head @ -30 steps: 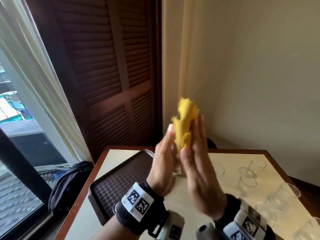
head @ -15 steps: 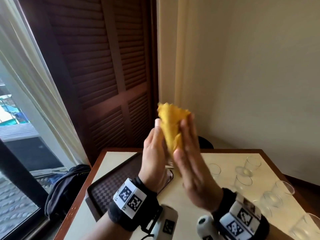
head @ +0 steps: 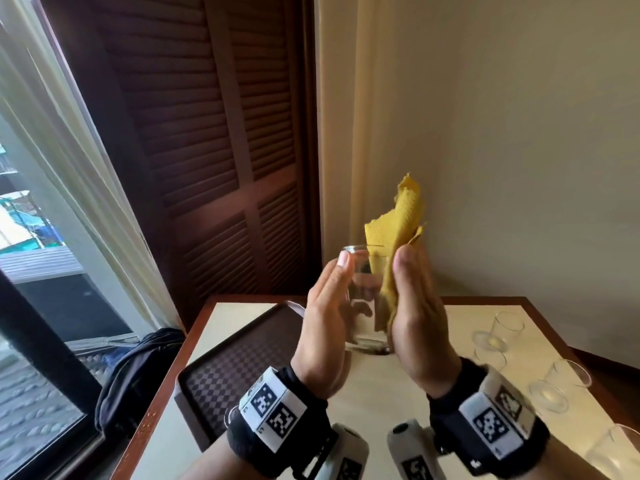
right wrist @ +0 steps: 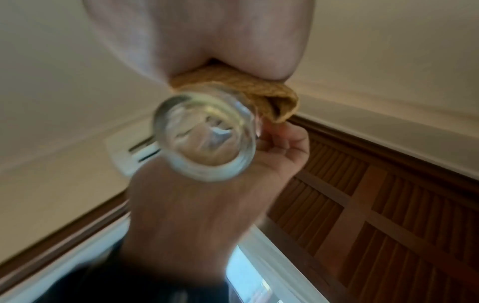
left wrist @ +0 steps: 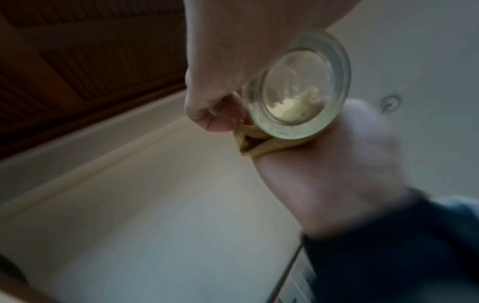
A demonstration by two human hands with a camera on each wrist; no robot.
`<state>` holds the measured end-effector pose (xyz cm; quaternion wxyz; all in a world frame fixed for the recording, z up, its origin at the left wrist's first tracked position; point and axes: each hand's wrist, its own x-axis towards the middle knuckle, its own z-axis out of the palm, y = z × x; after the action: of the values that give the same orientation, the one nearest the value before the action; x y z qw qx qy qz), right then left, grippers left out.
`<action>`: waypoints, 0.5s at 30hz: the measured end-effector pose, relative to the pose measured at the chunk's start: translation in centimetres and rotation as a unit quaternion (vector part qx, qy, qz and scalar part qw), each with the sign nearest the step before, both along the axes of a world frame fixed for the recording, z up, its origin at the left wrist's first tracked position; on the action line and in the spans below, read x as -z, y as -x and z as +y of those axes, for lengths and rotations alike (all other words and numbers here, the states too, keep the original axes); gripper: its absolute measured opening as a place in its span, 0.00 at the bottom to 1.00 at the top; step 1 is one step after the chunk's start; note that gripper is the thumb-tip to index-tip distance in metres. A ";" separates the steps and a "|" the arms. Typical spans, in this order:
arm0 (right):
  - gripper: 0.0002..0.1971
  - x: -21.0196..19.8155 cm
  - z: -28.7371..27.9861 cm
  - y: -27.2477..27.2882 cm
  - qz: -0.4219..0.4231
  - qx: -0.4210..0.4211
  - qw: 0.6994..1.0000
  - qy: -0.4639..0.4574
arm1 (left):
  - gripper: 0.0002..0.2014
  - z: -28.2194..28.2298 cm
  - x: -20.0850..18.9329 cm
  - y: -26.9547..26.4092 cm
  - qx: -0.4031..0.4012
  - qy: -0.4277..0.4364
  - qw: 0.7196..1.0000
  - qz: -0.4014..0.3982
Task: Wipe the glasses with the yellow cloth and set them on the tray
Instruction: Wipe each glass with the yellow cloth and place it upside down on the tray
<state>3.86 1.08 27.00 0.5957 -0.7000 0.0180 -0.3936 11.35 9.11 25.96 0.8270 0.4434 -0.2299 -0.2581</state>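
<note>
I hold a clear glass (head: 363,299) upright in the air above the table, between both hands. My left hand (head: 325,323) grips its left side, and its fingers curl round the glass (right wrist: 204,141) in the right wrist view. My right hand (head: 415,317) holds the yellow cloth (head: 398,223) against the glass's right side, thumb on the cloth. Part of the cloth sticks up above the rim. From below, the thick base (left wrist: 298,86) shows with cloth (left wrist: 259,145) beside it. The dark checkered tray (head: 242,362) lies on the table at lower left.
Several clear glasses (head: 507,327) stand on the right half of the cream table (head: 374,386), one near the right edge (head: 571,374). A dark bag (head: 138,375) sits left of the table by the window. The wall is close behind.
The two hands have kept working the cloth on the glass and now sit a little lower. The cloth has shifted to the glass's right side, leaving the glass in plain sight.
</note>
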 end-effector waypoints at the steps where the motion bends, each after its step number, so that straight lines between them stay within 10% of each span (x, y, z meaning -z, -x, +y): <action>1: 0.21 0.7 0.8 0.2 -0.007 -0.003 0.999 0.034 | 0.36 0.0 -0.3 -0.4 0.001 0.013 1.000 -0.002; 11: 0.18 2.7 0.3 -1.4 0.004 -0.030 0.999 0.014 | 0.41 -0.1 -1.1 0.0 0.040 0.023 0.999 -0.003; 15: 0.24 2.3 2.6 0.3 -0.054 -0.057 0.995 0.063 | 0.26 0.4 -1.2 -1.6 0.006 0.019 0.999 0.037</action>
<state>3.54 3.72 24.69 0.5716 -0.7138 -0.0791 -0.3968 12.93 9.53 27.21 0.8418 0.4163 -0.2065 -0.2747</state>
